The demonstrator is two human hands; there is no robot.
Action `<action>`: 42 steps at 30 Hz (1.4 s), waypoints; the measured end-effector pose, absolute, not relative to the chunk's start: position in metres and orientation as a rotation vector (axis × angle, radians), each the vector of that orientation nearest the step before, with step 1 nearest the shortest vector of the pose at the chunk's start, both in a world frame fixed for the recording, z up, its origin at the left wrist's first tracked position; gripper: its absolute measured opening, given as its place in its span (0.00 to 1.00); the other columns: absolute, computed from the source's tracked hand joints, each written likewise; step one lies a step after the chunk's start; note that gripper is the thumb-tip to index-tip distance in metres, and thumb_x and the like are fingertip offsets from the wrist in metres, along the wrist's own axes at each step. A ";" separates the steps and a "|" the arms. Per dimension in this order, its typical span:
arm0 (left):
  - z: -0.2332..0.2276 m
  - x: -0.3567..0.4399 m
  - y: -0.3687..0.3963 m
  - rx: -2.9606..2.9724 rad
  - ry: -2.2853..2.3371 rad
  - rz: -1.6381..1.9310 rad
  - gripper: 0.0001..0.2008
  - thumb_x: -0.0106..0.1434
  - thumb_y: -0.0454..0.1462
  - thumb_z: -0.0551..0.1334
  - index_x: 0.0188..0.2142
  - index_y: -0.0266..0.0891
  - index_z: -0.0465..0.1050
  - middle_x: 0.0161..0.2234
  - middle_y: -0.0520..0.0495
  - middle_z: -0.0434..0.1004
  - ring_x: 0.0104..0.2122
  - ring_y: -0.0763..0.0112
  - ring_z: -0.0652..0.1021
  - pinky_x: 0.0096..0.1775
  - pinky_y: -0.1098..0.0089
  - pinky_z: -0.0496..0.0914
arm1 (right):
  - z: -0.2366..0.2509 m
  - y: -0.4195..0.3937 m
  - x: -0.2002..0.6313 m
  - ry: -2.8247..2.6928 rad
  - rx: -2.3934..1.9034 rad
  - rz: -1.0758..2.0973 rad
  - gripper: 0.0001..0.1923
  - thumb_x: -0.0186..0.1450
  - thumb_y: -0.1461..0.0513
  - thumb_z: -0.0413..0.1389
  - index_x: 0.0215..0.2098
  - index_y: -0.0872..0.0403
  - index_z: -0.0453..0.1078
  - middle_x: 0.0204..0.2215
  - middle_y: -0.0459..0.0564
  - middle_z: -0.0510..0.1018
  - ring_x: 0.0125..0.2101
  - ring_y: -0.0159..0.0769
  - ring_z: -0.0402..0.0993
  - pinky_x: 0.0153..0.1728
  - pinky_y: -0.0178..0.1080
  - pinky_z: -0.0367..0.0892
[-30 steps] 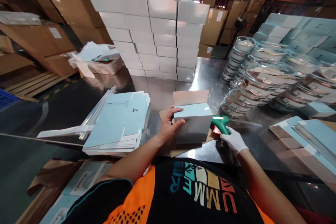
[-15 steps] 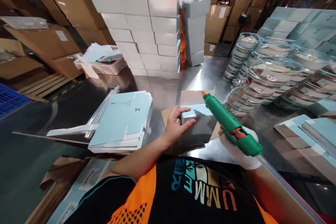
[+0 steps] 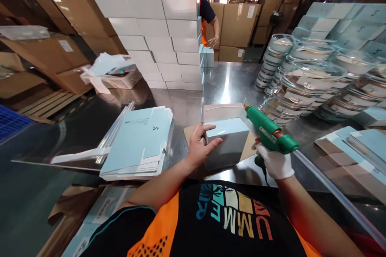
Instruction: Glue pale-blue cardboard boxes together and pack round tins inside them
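My bare left hand (image 3: 199, 145) grips the left end of a light blue and white cardboard box (image 3: 228, 144), thumb and fingers spread over its top edge. The box rests on the metal table with its side flaps folded out. A raised flap (image 3: 223, 112) behind it carries a pale line along its upper edge. In a white glove, my right hand (image 3: 279, 163) is wrapped around the handle of a green glue gun (image 3: 265, 128). The gun's orange tip points left, close to the right end of that flap. Its cord hangs below the hand.
A flat stack of blue cardboard (image 3: 137, 136) lies left. White boxes (image 3: 153, 44) form a wall at the back, and another person (image 3: 209, 16) stands behind them. Stacked glass containers (image 3: 310, 76) fill the right side, near more cardboard (image 3: 356, 148). A basket (image 3: 120, 78) sits back left.
The glue gun has moved slightly right, its tip now beside the flap's right end. A pale line now shows on the flap. A column of boxes at the back has gone from its place.
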State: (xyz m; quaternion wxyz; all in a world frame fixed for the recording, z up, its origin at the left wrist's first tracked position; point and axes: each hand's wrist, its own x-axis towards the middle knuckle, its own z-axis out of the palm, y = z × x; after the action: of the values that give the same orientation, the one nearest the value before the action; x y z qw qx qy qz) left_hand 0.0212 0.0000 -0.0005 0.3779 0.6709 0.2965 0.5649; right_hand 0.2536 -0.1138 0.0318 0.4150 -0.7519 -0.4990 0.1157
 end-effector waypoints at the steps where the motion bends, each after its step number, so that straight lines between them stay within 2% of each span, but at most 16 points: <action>1: 0.000 0.021 0.001 1.697 0.761 1.440 0.29 0.61 0.61 0.73 0.49 0.43 0.83 0.42 0.45 0.79 0.44 0.60 0.79 0.47 0.64 0.73 | 0.027 -0.113 0.256 -1.171 -1.827 0.393 0.25 0.68 0.41 0.55 0.46 0.52 0.77 0.34 0.56 0.86 0.28 0.45 0.81 0.30 0.47 0.79; 3: 0.002 0.019 0.004 1.672 0.765 1.432 0.30 0.61 0.62 0.72 0.49 0.43 0.82 0.41 0.46 0.79 0.42 0.61 0.79 0.45 0.65 0.73 | 0.017 -0.111 0.262 -0.969 -1.667 0.696 0.31 0.66 0.37 0.55 0.46 0.54 0.76 0.36 0.60 0.87 0.26 0.44 0.80 0.27 0.47 0.78; 6: 0.003 0.016 0.008 1.633 0.760 1.422 0.32 0.60 0.64 0.71 0.49 0.42 0.82 0.41 0.45 0.82 0.42 0.59 0.80 0.45 0.64 0.74 | -0.001 -0.110 0.277 -0.775 -1.663 1.017 0.34 0.66 0.33 0.53 0.39 0.55 0.76 0.32 0.63 0.86 0.24 0.47 0.80 0.25 0.48 0.77; 10: 0.003 0.011 0.013 1.584 0.773 1.417 0.33 0.59 0.65 0.71 0.48 0.43 0.82 0.42 0.44 0.83 0.43 0.58 0.81 0.45 0.63 0.75 | -0.010 -0.112 0.302 -0.853 -1.979 0.765 0.29 0.65 0.36 0.57 0.28 0.51 0.73 0.25 0.59 0.82 0.29 0.50 0.83 0.30 0.47 0.78; 13: 0.001 0.009 0.014 1.618 0.747 1.391 0.33 0.59 0.65 0.71 0.48 0.43 0.82 0.42 0.44 0.83 0.43 0.58 0.81 0.45 0.63 0.75 | 0.004 -0.102 0.296 -0.952 -1.842 0.640 0.29 0.62 0.36 0.62 0.40 0.51 0.77 0.39 0.58 0.86 0.45 0.51 0.84 0.43 0.47 0.81; 16: -0.002 0.009 0.014 1.684 0.681 1.345 0.33 0.60 0.66 0.70 0.48 0.43 0.82 0.43 0.43 0.83 0.45 0.57 0.81 0.47 0.61 0.75 | 0.028 -0.079 0.267 -1.178 -1.457 0.664 0.41 0.62 0.34 0.63 0.62 0.51 0.72 0.58 0.59 0.82 0.57 0.50 0.80 0.55 0.48 0.78; 18: -0.004 0.009 0.015 1.735 0.638 1.316 0.32 0.61 0.65 0.70 0.48 0.43 0.83 0.44 0.42 0.83 0.47 0.55 0.82 0.49 0.60 0.76 | 0.042 -0.064 0.249 -1.303 -1.326 0.737 0.42 0.62 0.35 0.64 0.64 0.51 0.70 0.59 0.59 0.82 0.58 0.50 0.80 0.57 0.50 0.77; 21: -0.008 0.009 0.017 1.755 0.590 1.340 0.28 0.62 0.62 0.71 0.46 0.43 0.80 0.51 0.39 0.81 0.53 0.52 0.81 0.55 0.56 0.75 | 0.050 -0.056 0.240 -1.458 -1.319 0.741 0.39 0.61 0.38 0.68 0.59 0.53 0.74 0.55 0.59 0.83 0.57 0.53 0.80 0.59 0.53 0.76; 23: -0.010 0.009 0.019 1.691 0.548 1.397 0.28 0.62 0.61 0.72 0.47 0.44 0.75 0.54 0.39 0.80 0.56 0.53 0.81 0.58 0.55 0.74 | 0.047 -0.061 0.245 -1.596 -1.288 0.632 0.38 0.58 0.42 0.73 0.57 0.53 0.75 0.62 0.63 0.79 0.63 0.57 0.76 0.63 0.56 0.73; 25: -0.008 0.006 0.022 1.651 0.488 1.422 0.30 0.60 0.61 0.74 0.50 0.46 0.73 0.51 0.41 0.81 0.56 0.54 0.82 0.59 0.53 0.74 | 0.041 -0.070 0.251 -1.734 -1.216 0.535 0.30 0.60 0.48 0.73 0.55 0.52 0.77 0.71 0.64 0.71 0.68 0.57 0.72 0.67 0.59 0.69; 27: -0.004 0.001 0.025 1.721 0.423 1.370 0.30 0.61 0.61 0.73 0.51 0.46 0.76 0.48 0.41 0.82 0.57 0.52 0.82 0.61 0.50 0.74 | 0.037 -0.078 0.254 -1.818 -1.125 0.505 0.17 0.68 0.53 0.68 0.53 0.49 0.80 0.74 0.62 0.67 0.70 0.53 0.71 0.69 0.60 0.68; 31: 0.007 -0.006 0.029 1.914 0.329 1.236 0.24 0.67 0.63 0.66 0.41 0.48 0.85 0.47 0.40 0.87 0.61 0.47 0.80 0.67 0.40 0.68 | 0.036 -0.084 0.244 -1.832 -1.042 0.491 0.11 0.74 0.58 0.62 0.52 0.43 0.83 0.67 0.55 0.77 0.67 0.50 0.75 0.68 0.62 0.70; 34: 0.001 -0.005 0.024 1.829 0.405 1.261 0.31 0.64 0.68 0.63 0.46 0.48 0.85 0.54 0.38 0.86 0.64 0.46 0.77 0.69 0.40 0.66 | 0.035 -0.084 0.237 -1.780 -1.053 0.478 0.10 0.75 0.56 0.62 0.51 0.42 0.84 0.65 0.55 0.79 0.65 0.51 0.77 0.68 0.62 0.70; 37: -0.022 -0.006 0.010 1.668 0.536 1.153 0.46 0.50 0.72 0.71 0.58 0.44 0.79 0.58 0.35 0.82 0.65 0.45 0.77 0.65 0.47 0.72 | 0.025 -0.085 0.239 -1.704 -1.122 0.433 0.20 0.74 0.54 0.63 0.63 0.42 0.78 0.71 0.57 0.72 0.69 0.52 0.72 0.70 0.60 0.68; 40: -0.042 -0.014 0.003 1.622 0.675 0.933 0.52 0.43 0.59 0.83 0.64 0.43 0.73 0.56 0.36 0.83 0.60 0.44 0.80 0.58 0.50 0.78 | 0.004 -0.084 0.249 -1.582 -1.208 0.444 0.43 0.72 0.50 0.65 0.80 0.41 0.54 0.77 0.59 0.62 0.70 0.53 0.71 0.69 0.57 0.70; 42: -0.041 -0.019 0.014 1.552 0.751 0.889 0.53 0.45 0.53 0.84 0.66 0.43 0.69 0.54 0.36 0.84 0.55 0.45 0.83 0.54 0.50 0.80 | -0.012 -0.084 0.257 -1.485 -1.228 0.457 0.50 0.72 0.45 0.63 0.83 0.40 0.42 0.79 0.60 0.56 0.71 0.54 0.70 0.67 0.58 0.71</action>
State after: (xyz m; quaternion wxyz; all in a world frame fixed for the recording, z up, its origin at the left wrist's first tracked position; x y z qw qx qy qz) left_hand -0.0192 0.0136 -0.0408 0.5653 0.6598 0.3195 0.3781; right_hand 0.2569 -0.0835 -0.0124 0.5486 -0.5185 -0.6269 0.1929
